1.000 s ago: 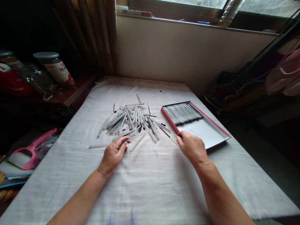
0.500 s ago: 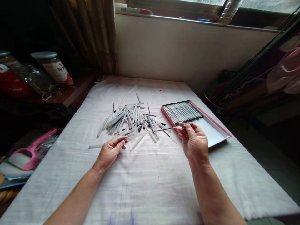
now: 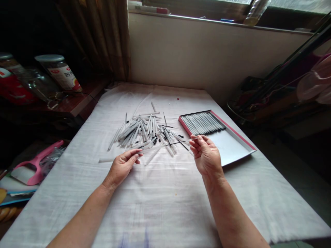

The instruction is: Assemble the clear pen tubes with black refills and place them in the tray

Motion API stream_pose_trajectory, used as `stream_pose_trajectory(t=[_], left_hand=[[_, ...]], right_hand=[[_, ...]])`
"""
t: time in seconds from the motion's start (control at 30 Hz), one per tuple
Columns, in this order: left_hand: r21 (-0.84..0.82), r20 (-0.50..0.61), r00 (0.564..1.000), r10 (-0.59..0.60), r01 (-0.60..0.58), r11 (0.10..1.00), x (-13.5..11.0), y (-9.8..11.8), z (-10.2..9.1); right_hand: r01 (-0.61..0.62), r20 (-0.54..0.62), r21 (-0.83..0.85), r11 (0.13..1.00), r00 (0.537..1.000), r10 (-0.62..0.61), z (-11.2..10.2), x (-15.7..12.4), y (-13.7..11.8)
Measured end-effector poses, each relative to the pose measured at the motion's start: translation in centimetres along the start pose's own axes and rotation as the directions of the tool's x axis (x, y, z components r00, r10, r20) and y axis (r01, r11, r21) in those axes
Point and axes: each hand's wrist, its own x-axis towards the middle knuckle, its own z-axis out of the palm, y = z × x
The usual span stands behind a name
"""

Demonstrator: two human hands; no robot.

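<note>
Between thumb and fingers, my left hand [image 3: 124,167] pinches a clear pen barrel [image 3: 152,148] that points right. My right hand [image 3: 205,151] is closed on the end of a thin dark pen refill [image 3: 178,142]. The refill's far tip meets the open end of the barrel; how deep it sits inside I cannot tell. Behind my hands lies a loose pile of clear barrels, refills and small black parts [image 3: 137,132]. To the right, a shallow box [image 3: 238,151] with red sides holds a row of pens [image 3: 204,123] with black ends, laid side by side.
A white cloth covers the table [image 3: 160,213]. On the left, a dark side table bears a lidded jar [image 3: 62,74] and eyeglasses [image 3: 54,102]. A pink-handled object [image 3: 38,163] lies lower left. A wall and window sill stand behind; a dark frame rises at right.
My right hand has moved left with the refill, bringing its tip to the barrel's end. My left hand has stayed nearly in place.
</note>
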Motion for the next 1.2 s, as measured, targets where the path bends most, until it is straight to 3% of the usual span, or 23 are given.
stream_pose_trajectory(t=[0.13,0.3,0.5,0.67,0.73,0.77,0.8,0.87,0.93,0.97,1.03,1.2], left_hand=[[0.034,0.034,0.999,0.013,-0.015,0.999,-0.1,0.2,0.1],[0.082,0.096,0.995,0.009,-0.017,0.997,-0.3,0.4,0.2],[0.122,0.145,0.989,0.017,-0.035,0.992,-0.4,0.0,0.2],[0.162,0.188,0.981,0.042,-0.073,0.984,-0.6,-0.1,0.2],[0.134,0.161,0.987,0.024,-0.046,0.99,-0.5,-0.2,0.2],[0.115,0.141,0.99,0.014,-0.031,0.993,-0.4,-0.2,0.2],[0.098,0.12,0.993,0.007,-0.018,0.995,-0.3,-0.3,0.2],[0.074,0.092,0.996,-0.002,-0.005,0.997,-0.1,-0.4,0.2],[0.064,0.09,0.996,-0.009,0.003,0.998,-0.1,-0.5,0.3],[0.063,0.093,0.996,-0.013,0.007,0.998,-0.1,-0.5,0.3],[0.062,0.099,0.995,-0.018,0.012,0.998,-0.1,-0.4,0.3],[0.064,0.102,0.994,-0.026,0.019,0.998,-0.2,-0.2,0.3]], right_hand=[[-0.015,0.053,-0.06,0.998,0.998,0.019,0.4,-0.6,1.1],[0.008,0.225,-0.284,0.959,0.973,0.059,1.2,-2.3,3.8],[0.159,0.296,-0.392,0.906,0.954,-0.039,1.9,-3.0,5.1],[0.272,0.465,-0.493,0.826,0.885,-0.014,1.6,-1.0,4.2],[0.412,0.507,-0.601,0.685,0.859,-0.072,1.2,1.0,3.5],[0.507,0.522,-0.674,0.537,0.842,-0.139,1.0,2.2,3.1],[0.581,0.554,-0.75,0.316,0.813,-0.18,0.8,3.3,2.6],[0.582,0.598,-0.802,-0.136,0.788,-0.146,0.4,5.4,1.8],[0.557,0.626,-0.712,-0.428,0.779,-0.027,0.2,6.8,1.1],[0.562,0.636,-0.651,-0.511,0.771,0.039,0.2,7.2,0.9],[0.587,0.651,-0.552,-0.592,0.747,0.134,0.2,7.7,0.7],[0.6,0.65,-0.503,-0.622,0.737,0.185,0.5,8.1,1.2]])
